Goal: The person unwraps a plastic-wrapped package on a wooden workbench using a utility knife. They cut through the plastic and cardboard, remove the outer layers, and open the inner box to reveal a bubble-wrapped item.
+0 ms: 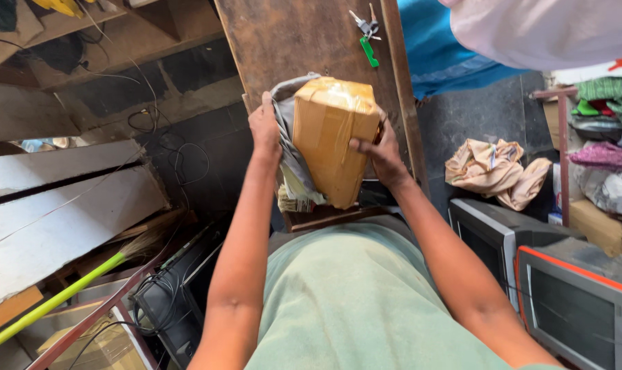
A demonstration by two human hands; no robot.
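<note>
Standing upright near the brown wooden worktop's (283, 41) near edge, the tan taped cardboard box (333, 140) looks stiff and light; left hand (265, 130) clamps grey wrapping (290, 161), right hand (381, 156) grips its side.

- Tan cardboard box (335, 140) wrapped in glossy clear tape, which shines on its top.
- Grey plastic bag (288, 147), thin and crinkled, against the box.
- Dark brown wooden counter (290, 41), worn, scratched and matt.
- Small metal keys (364, 24) with a glossy green plastic tag.
- Crumpled beige cloth (492, 171), soft and matt.
</note>
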